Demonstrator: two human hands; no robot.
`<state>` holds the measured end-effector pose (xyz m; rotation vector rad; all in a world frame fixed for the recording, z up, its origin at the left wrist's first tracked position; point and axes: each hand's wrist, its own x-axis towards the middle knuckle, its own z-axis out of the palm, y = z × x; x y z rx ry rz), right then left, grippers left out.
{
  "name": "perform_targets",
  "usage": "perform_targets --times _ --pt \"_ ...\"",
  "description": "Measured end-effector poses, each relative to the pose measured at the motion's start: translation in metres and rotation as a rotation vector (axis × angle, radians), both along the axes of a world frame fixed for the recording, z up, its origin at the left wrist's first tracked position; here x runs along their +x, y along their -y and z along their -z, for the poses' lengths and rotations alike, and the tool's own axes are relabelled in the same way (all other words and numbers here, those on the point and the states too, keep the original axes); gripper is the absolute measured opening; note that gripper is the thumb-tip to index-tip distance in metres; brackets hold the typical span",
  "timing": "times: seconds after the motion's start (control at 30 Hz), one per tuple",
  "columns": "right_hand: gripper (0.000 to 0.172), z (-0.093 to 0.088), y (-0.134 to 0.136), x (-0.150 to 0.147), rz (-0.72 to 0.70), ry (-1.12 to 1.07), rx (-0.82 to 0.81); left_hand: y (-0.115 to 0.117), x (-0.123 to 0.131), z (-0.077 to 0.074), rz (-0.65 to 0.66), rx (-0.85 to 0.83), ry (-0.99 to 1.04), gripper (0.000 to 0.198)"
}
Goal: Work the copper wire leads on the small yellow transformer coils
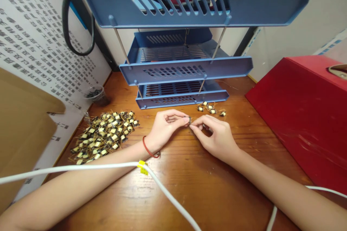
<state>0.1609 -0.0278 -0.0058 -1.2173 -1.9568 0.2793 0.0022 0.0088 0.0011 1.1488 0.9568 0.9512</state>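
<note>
In the head view my left hand [168,127], with a red cord at its wrist, pinches a small wire-wound coil [189,119] between thumb and fingertips. Only the coil's dark, pinned end shows; the fingers cover the remainder. Close by on the right, my right hand [217,135] has its thumb and index finger pressed together at the coil's edge. What lies in that pinch is too small to make out. To the left is a heap of similar coils [104,135] with yellow tape, black bases and thin copper-coloured wires. Several more coils [210,108] lie beyond my right hand.
A blue tiered tray rack [187,70] stands behind my hands. A clear cup of dark bits [95,95] sits at the back left, and a red box [300,115] at right. One white cable [168,191] crosses the foreground, over my left forearm.
</note>
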Motion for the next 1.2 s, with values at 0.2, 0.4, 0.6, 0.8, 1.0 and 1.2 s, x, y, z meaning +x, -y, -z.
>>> perform_targets --times 0.2,0.4,0.6,0.8,1.0,1.2 --pt "0.010 0.0006 0.0015 0.0001 -0.004 0.000 -0.004 0.0000 0.0007 0.0020 -0.008 -0.001 0.014 0.015" --pt "0.011 -0.0001 0.0013 -0.0018 -0.017 -0.011 -0.011 0.0001 0.0008 0.0019 -0.019 0.013 0.032 0.017" --pt "0.008 -0.0026 0.0032 -0.0008 -0.001 -0.060 -0.022 -0.0010 0.0003 0.0014 -0.031 0.020 0.053 0.017" --pt "0.008 -0.0014 0.0001 0.0022 0.102 -0.090 0.097 -0.0010 0.0008 -0.0008 -0.002 0.028 0.013 0.017" --pt "0.009 0.0004 -0.0047 0.0022 0.028 -0.029 0.102 -0.0008 0.0022 -0.0013 0.024 0.021 -0.023 0.018" --pt "0.008 0.0026 -0.0043 0.0026 0.052 -0.033 0.101 -0.0005 0.0023 -0.0012 0.027 0.019 -0.022 0.018"
